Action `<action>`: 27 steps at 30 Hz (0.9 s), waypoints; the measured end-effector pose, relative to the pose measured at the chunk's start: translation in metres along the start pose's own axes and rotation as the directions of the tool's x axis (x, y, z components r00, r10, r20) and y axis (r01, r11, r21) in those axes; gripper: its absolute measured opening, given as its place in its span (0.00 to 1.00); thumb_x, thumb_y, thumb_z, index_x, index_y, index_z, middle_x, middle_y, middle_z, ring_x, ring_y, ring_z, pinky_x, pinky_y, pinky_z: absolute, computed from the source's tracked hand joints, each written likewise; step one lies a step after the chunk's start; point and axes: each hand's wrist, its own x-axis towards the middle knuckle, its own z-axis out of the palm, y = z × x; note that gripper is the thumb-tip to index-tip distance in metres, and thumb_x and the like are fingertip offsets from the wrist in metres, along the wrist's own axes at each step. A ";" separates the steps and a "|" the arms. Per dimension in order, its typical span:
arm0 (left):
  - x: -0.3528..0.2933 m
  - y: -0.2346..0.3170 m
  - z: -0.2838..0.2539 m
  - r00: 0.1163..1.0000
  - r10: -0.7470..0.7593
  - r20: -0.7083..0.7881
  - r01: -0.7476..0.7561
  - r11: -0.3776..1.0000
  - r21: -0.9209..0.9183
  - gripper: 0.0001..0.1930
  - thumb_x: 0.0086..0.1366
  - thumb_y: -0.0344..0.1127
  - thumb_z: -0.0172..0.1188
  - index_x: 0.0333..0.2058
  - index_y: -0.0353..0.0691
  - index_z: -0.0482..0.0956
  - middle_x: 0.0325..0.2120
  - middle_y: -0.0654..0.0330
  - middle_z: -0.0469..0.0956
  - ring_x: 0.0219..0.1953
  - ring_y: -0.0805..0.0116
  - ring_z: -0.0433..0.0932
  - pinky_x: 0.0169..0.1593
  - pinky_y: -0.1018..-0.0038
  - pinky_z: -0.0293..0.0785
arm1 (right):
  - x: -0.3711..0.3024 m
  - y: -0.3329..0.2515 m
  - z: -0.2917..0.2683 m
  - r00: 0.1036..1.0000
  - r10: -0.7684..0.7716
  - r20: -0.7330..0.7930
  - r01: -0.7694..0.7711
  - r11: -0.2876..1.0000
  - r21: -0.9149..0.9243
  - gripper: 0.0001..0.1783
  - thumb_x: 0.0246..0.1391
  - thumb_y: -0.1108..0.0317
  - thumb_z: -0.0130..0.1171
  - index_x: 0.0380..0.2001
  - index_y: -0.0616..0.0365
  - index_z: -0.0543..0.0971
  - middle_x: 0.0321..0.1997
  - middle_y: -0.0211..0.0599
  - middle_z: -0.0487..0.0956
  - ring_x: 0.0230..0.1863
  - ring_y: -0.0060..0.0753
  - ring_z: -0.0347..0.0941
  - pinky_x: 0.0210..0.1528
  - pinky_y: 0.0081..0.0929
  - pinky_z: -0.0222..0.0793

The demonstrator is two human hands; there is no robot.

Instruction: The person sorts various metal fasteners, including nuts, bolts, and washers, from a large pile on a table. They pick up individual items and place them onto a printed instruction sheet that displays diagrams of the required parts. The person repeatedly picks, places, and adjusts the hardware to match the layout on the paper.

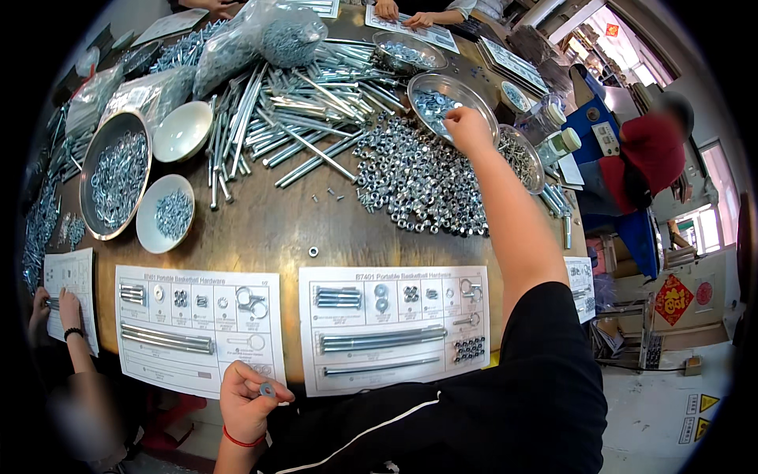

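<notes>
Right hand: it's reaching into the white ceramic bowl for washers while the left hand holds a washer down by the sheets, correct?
Not quite. The right hand is reaching into a metal dish of washers beyond the pile of nuts, not a white ceramic bowl. The head view shows this. The left hand does hold a washer down by the sheets.

Long bolts (308, 118); nut pile (418, 182); white bowl w/ screws (166, 215); bagged hardware (260, 35)

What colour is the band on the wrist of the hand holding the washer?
Red: the thin wrist band shows best in the head view.
</notes>
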 end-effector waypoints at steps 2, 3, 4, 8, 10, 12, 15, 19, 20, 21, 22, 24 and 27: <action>0.004 0.000 0.012 1.000 -0.005 -0.029 0.006 0.999 0.046 0.22 0.56 0.32 0.72 0.37 0.39 0.64 0.26 0.47 0.82 0.29 0.61 0.83 0.37 0.69 0.82 | 0.041 0.040 0.021 0.991 0.044 0.124 -0.044 0.999 0.003 0.16 0.48 0.63 0.66 0.41 0.53 0.85 0.42 0.43 0.84 0.44 0.44 0.80 0.49 0.38 0.74; 0.008 0.002 0.019 0.999 -0.011 -0.037 0.014 0.998 0.068 0.22 0.56 0.32 0.73 0.37 0.39 0.64 0.26 0.47 0.82 0.29 0.61 0.83 0.37 0.69 0.82 | 0.054 0.055 0.030 0.981 0.053 0.185 -0.056 0.998 0.011 0.17 0.47 0.63 0.68 0.42 0.53 0.85 0.44 0.42 0.84 0.45 0.43 0.80 0.50 0.37 0.74; 0.013 0.005 0.036 0.995 -0.012 -0.102 0.028 0.988 0.155 0.26 0.54 0.44 0.75 0.35 0.40 0.63 0.22 0.52 0.80 0.24 0.64 0.81 0.31 0.73 0.79 | 0.063 0.065 0.042 0.978 0.033 0.205 -0.037 0.999 0.016 0.19 0.45 0.62 0.69 0.43 0.54 0.85 0.42 0.41 0.84 0.43 0.41 0.81 0.48 0.36 0.75; 0.018 0.003 0.048 0.996 -0.051 -0.077 0.059 0.992 0.114 0.21 0.56 0.32 0.72 0.36 0.36 0.64 0.26 0.47 0.82 0.30 0.61 0.83 0.37 0.68 0.82 | 0.082 0.070 0.075 0.972 0.080 0.221 -0.046 0.987 -0.155 0.23 0.42 0.59 0.73 0.43 0.54 0.85 0.41 0.42 0.84 0.40 0.42 0.81 0.46 0.36 0.75; 0.019 0.002 0.054 0.993 -0.064 -0.097 0.076 0.989 0.123 0.21 0.57 0.32 0.72 0.36 0.36 0.64 0.26 0.46 0.82 0.30 0.61 0.83 0.38 0.68 0.82 | 0.083 0.062 0.076 0.959 0.097 0.265 -0.049 0.982 -0.180 0.18 0.44 0.59 0.70 0.40 0.54 0.86 0.40 0.43 0.84 0.41 0.43 0.81 0.46 0.37 0.76; 0.021 0.000 0.057 0.991 -0.077 -0.106 0.090 0.987 0.132 0.20 0.57 0.32 0.72 0.36 0.36 0.64 0.27 0.46 0.82 0.30 0.61 0.83 0.38 0.67 0.82 | 0.081 0.064 0.068 0.957 0.074 0.279 -0.051 0.995 -0.089 0.14 0.48 0.59 0.67 0.37 0.53 0.86 0.41 0.43 0.84 0.43 0.44 0.81 0.47 0.38 0.76; 0.024 -0.002 0.061 0.991 -0.088 -0.104 0.103 0.983 0.150 0.20 0.57 0.30 0.71 0.36 0.36 0.64 0.28 0.46 0.82 0.31 0.61 0.82 0.40 0.67 0.81 | 0.075 0.079 0.058 0.972 0.101 0.210 -0.114 0.992 0.049 0.11 0.50 0.60 0.65 0.35 0.51 0.87 0.38 0.41 0.85 0.40 0.43 0.81 0.46 0.39 0.76; 0.032 -0.003 0.070 0.994 -0.085 -0.062 0.094 0.982 0.164 0.19 0.57 0.27 0.70 0.37 0.36 0.64 0.28 0.45 0.82 0.32 0.61 0.82 0.41 0.67 0.81 | 0.067 0.089 0.058 0.997 0.026 0.078 -0.041 0.980 0.196 0.10 0.54 0.70 0.60 0.39 0.57 0.86 0.32 0.42 0.84 0.32 0.34 0.81 0.37 0.36 0.75; 0.034 -0.003 0.072 0.996 -0.082 -0.042 0.087 0.983 0.161 0.18 0.57 0.26 0.69 0.37 0.36 0.64 0.28 0.45 0.82 0.32 0.60 0.82 0.41 0.67 0.81 | 0.067 0.095 0.055 0.997 -0.010 0.074 -0.002 0.988 0.155 0.12 0.54 0.73 0.58 0.40 0.58 0.85 0.31 0.42 0.84 0.32 0.32 0.81 0.36 0.34 0.75; 0.035 -0.002 0.074 0.995 -0.095 -0.033 0.099 0.982 0.162 0.18 0.57 0.26 0.69 0.37 0.36 0.64 0.28 0.45 0.82 0.32 0.60 0.83 0.41 0.67 0.81 | 0.068 0.097 0.054 0.997 -0.017 0.081 0.002 0.983 0.182 0.12 0.54 0.73 0.58 0.40 0.58 0.85 0.31 0.41 0.84 0.31 0.31 0.80 0.35 0.33 0.74; 0.036 -0.001 0.075 0.994 -0.108 -0.024 0.111 0.980 0.163 0.18 0.57 0.25 0.69 0.37 0.36 0.64 0.28 0.46 0.82 0.33 0.60 0.83 0.41 0.66 0.81 | 0.068 0.100 0.052 0.996 -0.025 0.089 0.006 0.978 0.208 0.12 0.53 0.73 0.58 0.40 0.58 0.85 0.31 0.41 0.84 0.31 0.30 0.80 0.35 0.32 0.74; 0.034 -0.001 0.076 0.992 -0.122 -0.009 0.122 0.980 0.158 0.18 0.57 0.25 0.69 0.37 0.36 0.65 0.29 0.46 0.82 0.34 0.60 0.83 0.42 0.66 0.81 | 0.064 0.097 0.047 0.993 -0.010 0.116 -0.023 0.960 0.280 0.11 0.52 0.72 0.60 0.39 0.55 0.86 0.32 0.39 0.84 0.32 0.31 0.79 0.36 0.31 0.74; 0.027 0.000 0.076 0.993 -0.116 0.002 0.114 0.984 0.136 0.19 0.56 0.24 0.69 0.37 0.37 0.65 0.30 0.46 0.82 0.35 0.59 0.83 0.42 0.66 0.81 | 0.057 0.084 0.036 0.980 0.067 0.186 -0.142 0.893 0.428 0.10 0.48 0.72 0.64 0.36 0.51 0.88 0.32 0.37 0.84 0.34 0.31 0.79 0.39 0.30 0.74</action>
